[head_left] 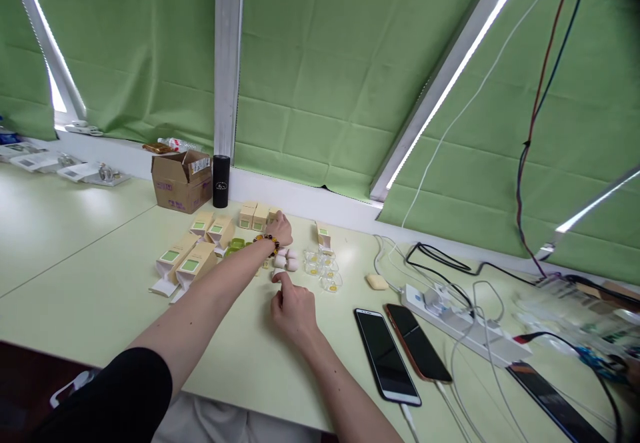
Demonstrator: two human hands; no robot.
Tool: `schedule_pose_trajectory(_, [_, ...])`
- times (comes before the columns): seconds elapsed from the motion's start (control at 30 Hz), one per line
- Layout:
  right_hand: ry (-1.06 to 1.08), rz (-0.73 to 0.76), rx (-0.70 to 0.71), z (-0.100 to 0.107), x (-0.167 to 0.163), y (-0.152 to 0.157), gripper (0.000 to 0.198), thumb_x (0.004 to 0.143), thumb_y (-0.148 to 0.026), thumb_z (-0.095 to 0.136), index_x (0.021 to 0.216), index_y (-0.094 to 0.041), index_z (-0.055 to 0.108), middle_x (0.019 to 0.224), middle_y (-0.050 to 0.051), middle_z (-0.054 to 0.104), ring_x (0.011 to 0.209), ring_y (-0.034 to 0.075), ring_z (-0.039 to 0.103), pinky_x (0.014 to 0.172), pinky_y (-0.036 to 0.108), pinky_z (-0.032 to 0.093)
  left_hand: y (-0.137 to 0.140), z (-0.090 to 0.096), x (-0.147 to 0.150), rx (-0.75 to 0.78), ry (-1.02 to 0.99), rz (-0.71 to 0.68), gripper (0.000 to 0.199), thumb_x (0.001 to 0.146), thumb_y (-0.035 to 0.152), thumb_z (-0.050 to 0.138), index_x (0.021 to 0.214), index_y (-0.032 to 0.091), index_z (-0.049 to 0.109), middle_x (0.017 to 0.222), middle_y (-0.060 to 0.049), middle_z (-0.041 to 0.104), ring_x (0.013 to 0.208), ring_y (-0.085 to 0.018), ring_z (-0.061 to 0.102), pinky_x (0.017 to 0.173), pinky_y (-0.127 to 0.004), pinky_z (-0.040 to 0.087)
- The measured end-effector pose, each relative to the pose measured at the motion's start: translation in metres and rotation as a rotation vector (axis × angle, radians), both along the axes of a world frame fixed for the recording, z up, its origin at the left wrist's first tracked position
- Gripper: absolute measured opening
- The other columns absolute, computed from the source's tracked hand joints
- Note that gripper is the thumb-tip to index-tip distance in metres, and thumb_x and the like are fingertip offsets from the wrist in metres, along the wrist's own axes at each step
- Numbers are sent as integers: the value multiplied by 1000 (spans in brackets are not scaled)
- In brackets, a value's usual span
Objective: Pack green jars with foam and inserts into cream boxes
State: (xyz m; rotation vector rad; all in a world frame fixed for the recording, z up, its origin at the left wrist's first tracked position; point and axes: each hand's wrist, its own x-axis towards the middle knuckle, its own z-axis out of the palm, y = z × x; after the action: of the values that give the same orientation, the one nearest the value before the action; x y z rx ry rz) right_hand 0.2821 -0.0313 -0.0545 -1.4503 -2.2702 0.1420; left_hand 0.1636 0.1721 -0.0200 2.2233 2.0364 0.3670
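Note:
My left hand [281, 228], with a beaded bracelet at its wrist, reaches to the back of the table. Its fingers close at a small cardboard box [274, 213], the rightmost of a row of similar boxes [253, 216]. Nearer to me, my right hand [295, 308] is curled, with the index finger bent forward beside several pale pink rounded pieces [286, 260]. Whatever its fingertips hold is too small to make out. Clear plastic pieces with yellow spots [323, 266] lie to the right. Green pieces [235, 245] sit left of the left wrist.
Open-flapped cardboard boxes [197, 261] lie at left, and one more box [323, 235] stands right. A brown carton [183, 186] and black tumbler [221, 181] are behind. Phones [387, 355], a power strip [463, 323] and tangled cables occupy the right side, near a beige lump [377, 282].

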Motion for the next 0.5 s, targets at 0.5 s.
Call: schedule_pose_trajectory(0.5, [-36,9,4,-3,-1,1,39,83,-14,55,119,-25,60,75,-1,74,64,18,62,61,29,18,-46,23,-8,67,-73,-151,67,97,27,50,160,11,34,172,-26,26,134,-34,61,101,-44,53])
